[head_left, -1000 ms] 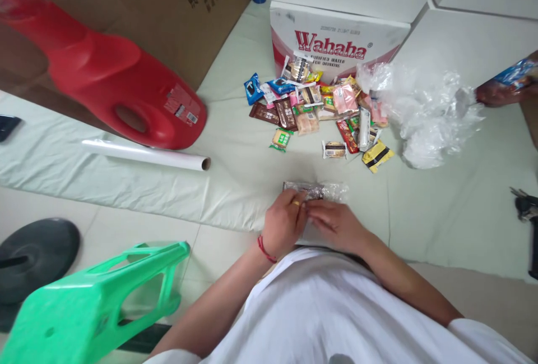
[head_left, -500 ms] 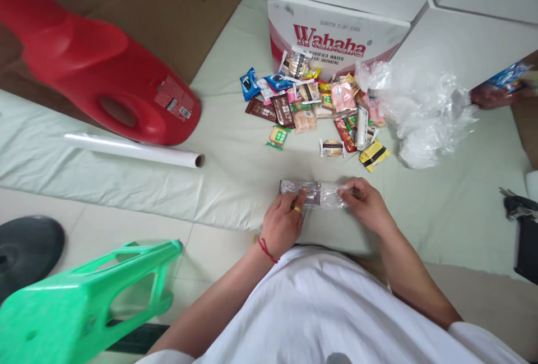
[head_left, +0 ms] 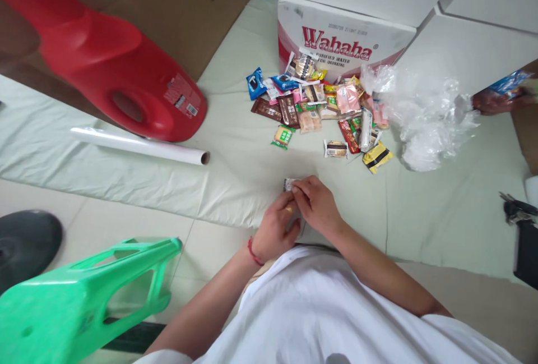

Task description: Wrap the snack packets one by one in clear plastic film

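Close to the table's front edge, my two hands meet over a small packet in clear plastic wrap [head_left: 288,184]. Only its upper left corner shows; my fingers hide the rest. My left hand [head_left: 275,226], with a ring and a red string bracelet, is closed around its lower side. From the right, my right hand [head_left: 318,207] pinches at its top, fingertips touching those of my left hand. Beyond them lies a heap of small wrapped snacks: brown packets [head_left: 288,111], blue packets [head_left: 255,83], a pink packet [head_left: 348,98] and a yellow packet [head_left: 377,156].
Crumpled clear plastic bags [head_left: 424,123] lie right of the snacks, before a Wahaha carton [head_left: 340,38]. On the left are a red jug [head_left: 155,89] and a white roll [head_left: 143,146]. A green stool [head_left: 84,291] stands below; keys [head_left: 519,207] lie far right.
My right hand has moved left, from the loose right end of the plastic over to my left hand. The dark packet and its stretched plastic are now mostly covered by my hands.
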Action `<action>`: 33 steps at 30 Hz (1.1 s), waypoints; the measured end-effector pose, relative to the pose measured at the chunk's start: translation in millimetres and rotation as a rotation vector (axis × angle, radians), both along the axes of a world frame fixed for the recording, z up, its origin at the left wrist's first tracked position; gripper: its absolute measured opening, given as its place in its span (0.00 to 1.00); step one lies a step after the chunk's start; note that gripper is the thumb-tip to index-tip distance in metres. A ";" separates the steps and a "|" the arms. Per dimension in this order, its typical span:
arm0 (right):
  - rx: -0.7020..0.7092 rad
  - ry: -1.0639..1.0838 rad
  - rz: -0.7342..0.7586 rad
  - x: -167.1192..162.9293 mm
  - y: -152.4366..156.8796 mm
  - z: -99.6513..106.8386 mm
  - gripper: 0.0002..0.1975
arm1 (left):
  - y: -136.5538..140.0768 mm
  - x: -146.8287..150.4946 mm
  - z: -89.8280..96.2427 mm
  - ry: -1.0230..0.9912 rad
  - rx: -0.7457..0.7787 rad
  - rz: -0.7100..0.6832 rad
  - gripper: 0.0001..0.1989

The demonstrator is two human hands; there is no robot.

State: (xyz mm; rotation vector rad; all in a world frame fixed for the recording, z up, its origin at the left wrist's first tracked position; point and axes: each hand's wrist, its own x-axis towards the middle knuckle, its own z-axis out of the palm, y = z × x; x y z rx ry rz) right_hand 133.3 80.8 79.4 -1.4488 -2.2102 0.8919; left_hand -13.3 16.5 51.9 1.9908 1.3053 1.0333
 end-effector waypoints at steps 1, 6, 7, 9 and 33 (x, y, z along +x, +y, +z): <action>0.031 -0.042 0.034 0.8 -4.6 -0.8 0.17 | -2.9 -6.3 4.9 -0.093 -0.024 0.012 0.16; 0.223 -0.267 0.163 -4.5 -34.4 -14.1 0.24 | -5.4 -18.1 19.6 -0.266 0.070 0.226 0.15; 0.231 -0.293 0.181 -5.2 -39.8 -18.3 0.25 | -1.7 -16.5 19.3 -0.224 0.088 0.182 0.16; 0.231 -0.315 0.218 -2.2 -48.3 -25.7 0.23 | 8.2 -12.8 14.3 -0.072 0.088 0.035 0.20; -0.593 0.953 -0.355 82.6 -24.1 0.7 0.31 | 42.7 69.5 6.6 -0.496 -0.493 0.112 0.22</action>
